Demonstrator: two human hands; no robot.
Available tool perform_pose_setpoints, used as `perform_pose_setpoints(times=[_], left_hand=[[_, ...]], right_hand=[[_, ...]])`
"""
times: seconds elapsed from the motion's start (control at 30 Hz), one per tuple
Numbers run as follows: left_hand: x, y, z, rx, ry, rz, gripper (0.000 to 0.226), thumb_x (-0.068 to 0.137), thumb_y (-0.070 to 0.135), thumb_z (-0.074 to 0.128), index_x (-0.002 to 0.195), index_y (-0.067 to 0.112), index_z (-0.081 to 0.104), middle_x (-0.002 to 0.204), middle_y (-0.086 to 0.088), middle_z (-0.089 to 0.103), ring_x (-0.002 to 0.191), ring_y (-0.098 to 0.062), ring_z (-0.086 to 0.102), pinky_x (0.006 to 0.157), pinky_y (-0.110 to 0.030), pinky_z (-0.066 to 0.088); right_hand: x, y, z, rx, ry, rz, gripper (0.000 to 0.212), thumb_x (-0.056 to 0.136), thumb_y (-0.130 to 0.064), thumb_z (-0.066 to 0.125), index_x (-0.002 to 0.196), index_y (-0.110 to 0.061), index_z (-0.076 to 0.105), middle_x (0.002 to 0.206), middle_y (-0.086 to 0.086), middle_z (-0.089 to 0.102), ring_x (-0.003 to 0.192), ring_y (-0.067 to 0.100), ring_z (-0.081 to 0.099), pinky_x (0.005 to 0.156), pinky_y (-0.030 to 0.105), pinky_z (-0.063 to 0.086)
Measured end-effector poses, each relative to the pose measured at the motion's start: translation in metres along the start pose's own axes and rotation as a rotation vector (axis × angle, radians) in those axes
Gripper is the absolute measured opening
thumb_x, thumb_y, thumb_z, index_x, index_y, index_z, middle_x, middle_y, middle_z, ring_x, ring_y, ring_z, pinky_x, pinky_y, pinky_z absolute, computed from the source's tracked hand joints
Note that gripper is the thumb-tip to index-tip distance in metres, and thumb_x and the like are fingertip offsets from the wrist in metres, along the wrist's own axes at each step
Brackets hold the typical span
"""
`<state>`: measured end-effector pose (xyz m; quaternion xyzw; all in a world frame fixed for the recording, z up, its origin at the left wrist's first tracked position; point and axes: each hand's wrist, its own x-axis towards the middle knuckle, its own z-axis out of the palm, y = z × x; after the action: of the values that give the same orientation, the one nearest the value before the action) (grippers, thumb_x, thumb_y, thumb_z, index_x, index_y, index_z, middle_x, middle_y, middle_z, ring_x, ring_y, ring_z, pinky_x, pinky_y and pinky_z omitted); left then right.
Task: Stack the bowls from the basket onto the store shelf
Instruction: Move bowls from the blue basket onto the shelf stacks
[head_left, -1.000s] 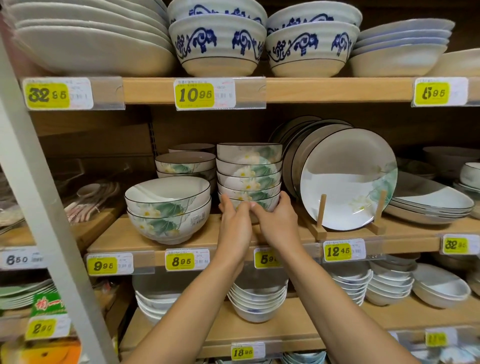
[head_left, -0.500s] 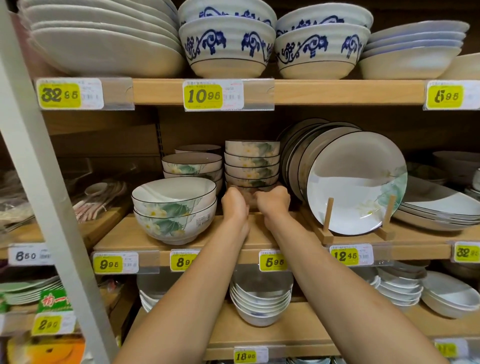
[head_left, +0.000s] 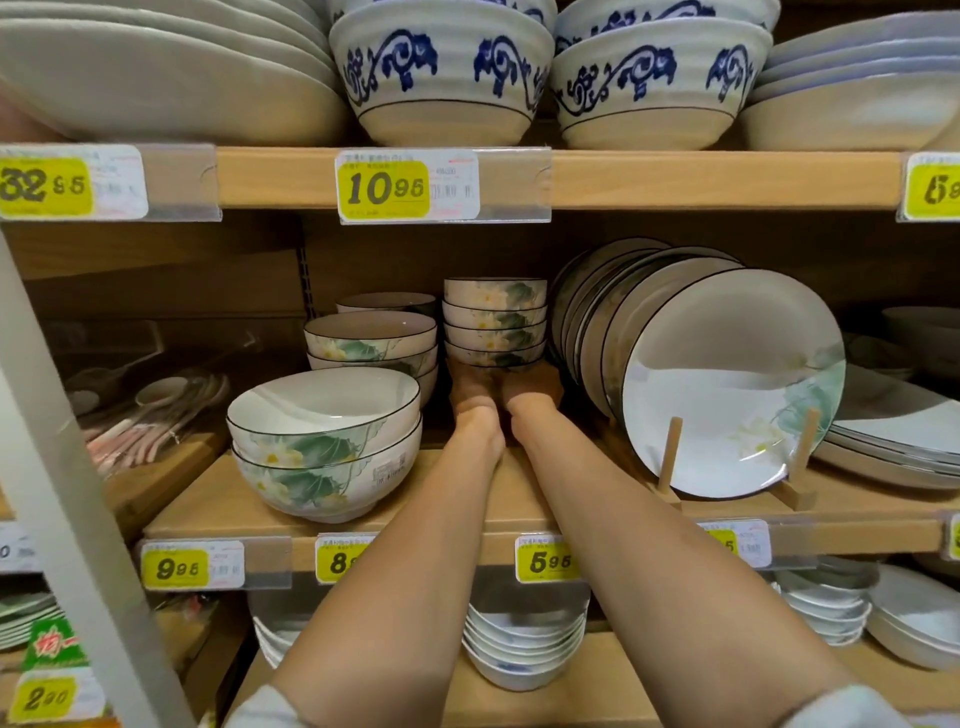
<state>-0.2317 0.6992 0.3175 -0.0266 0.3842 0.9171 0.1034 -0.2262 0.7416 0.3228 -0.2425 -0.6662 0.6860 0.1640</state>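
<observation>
A tableware shop: yellow price tags (head_left: 384, 188) line wooden shelves (head_left: 675, 179) of bowls (head_left: 494, 317) and plates (head_left: 727, 384).

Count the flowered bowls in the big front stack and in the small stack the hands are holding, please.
Large lotus bowls, front stack: 2
Small lotus bowls, held at the base by the left hand and right hand: 5 visible
Total: 7
</observation>
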Motion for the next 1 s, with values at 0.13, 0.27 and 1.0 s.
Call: perform_pose_setpoints(times=[0.13,0.27,1.0], left_hand=[[0.021,0.006,0.004,-0.027,0.01,0.058,0.053,0.103,0.04,0.028,0.144,0.009,0.041,0.147,-0.013,0.044,0.132,-0.031,0.045,0.11,-0.042,0.037],[0.036,0.004,0.006,-0.115,-0.033,0.073,0.049,0.103,0.036,0.031,0.141,0.008,0.044,0.144,-0.016,0.047,0.129,-0.032,0.047,0.104,-0.038,0.04],[0.095,-0.007,0.018,-0.159,-0.12,0.082,0.05,0.104,0.036,0.026,0.14,0.007,0.047,0.141,-0.019,0.05,0.129,-0.033,0.048,0.106,-0.039,0.039]], right_hand=[[0.016,0.0,0.008,-0.13,0.17,-0.22,0.037,0.09,-0.019,0.064,0.124,-0.006,0.062,0.125,0.014,0.064,0.114,0.031,0.06,0.098,0.04,0.05],[0.03,0.0,0.013,-0.08,0.177,-0.243,0.039,0.087,-0.013,0.067,0.124,-0.005,0.062,0.124,0.015,0.065,0.113,0.03,0.061,0.097,0.041,0.051],[0.09,0.003,0.03,0.142,0.167,-0.218,0.046,0.087,-0.009,0.066,0.133,-0.012,0.057,0.133,0.012,0.059,0.125,0.028,0.054,0.107,0.04,0.042]])
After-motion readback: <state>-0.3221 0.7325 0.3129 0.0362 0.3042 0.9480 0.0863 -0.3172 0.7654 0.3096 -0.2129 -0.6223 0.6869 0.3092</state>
